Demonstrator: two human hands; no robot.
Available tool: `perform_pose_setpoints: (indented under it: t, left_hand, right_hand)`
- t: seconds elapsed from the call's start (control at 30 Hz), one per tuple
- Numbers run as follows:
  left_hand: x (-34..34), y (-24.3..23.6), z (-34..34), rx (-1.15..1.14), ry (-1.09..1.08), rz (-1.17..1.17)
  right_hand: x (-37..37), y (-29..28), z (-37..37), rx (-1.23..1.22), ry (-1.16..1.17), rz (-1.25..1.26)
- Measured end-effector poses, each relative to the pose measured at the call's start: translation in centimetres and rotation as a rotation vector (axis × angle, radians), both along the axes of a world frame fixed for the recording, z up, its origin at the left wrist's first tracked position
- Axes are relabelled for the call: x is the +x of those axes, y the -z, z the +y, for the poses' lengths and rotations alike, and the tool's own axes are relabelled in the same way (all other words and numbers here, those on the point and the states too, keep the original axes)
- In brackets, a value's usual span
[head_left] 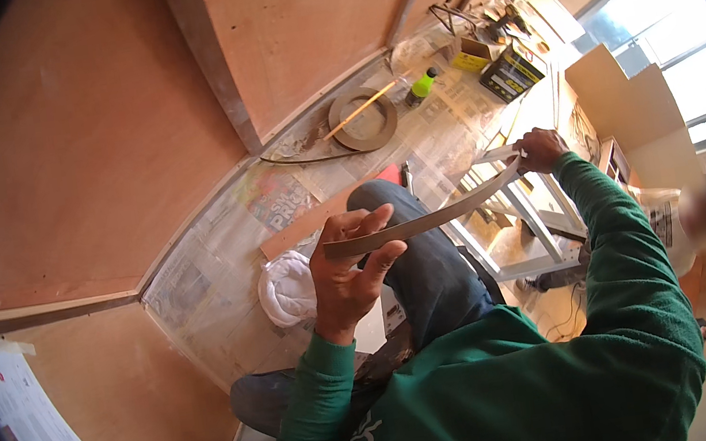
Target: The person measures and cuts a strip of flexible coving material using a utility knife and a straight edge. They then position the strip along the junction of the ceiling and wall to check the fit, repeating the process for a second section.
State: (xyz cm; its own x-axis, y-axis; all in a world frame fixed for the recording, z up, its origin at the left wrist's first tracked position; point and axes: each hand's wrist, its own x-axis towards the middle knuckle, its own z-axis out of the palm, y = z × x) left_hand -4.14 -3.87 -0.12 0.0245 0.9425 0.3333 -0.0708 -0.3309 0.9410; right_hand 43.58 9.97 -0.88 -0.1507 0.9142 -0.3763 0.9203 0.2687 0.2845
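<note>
Green sweatshirt [519, 395] fills the foreground; left hand [349, 270] and right hand [542, 149], apart, grip a brown strip [450, 215] across the bent leg [443, 284]. A white ladder-like frame [534, 223] crowds its right; coil [390, 119], bottle [422, 86] and black box [512, 72] lie beyond.

A newspaper-covered surface [209, 279] carried several things.
On it lay a coiled brown strip [371, 141], a bright green bottle [423, 85], a black-and-yellow box [512, 73] and a white cloth [285, 290].
</note>
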Motion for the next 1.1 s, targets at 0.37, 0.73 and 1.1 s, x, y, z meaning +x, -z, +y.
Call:
perform_pose_setpoints:
  t: [0.37, 0.73, 1.1]
  left_hand:
    - [2.1, -3.6, 5.3, -0.01, -0.072, -0.081]
    - [0.5, -1.4, 3.0, -0.116, -0.132, -0.077]
    - [-1.9, 5.3, 2.2, -0.469, 0.001, -0.42]
  right_hand:
    - [0.6, -0.7, 0.0, -0.004, -0.036, 0.025]
    - [1.9, 0.6, -0.2, 0.1, -0.115, 0.132]
    - [3.8, 2.1, 2.1, 0.028, -0.137, -0.16]
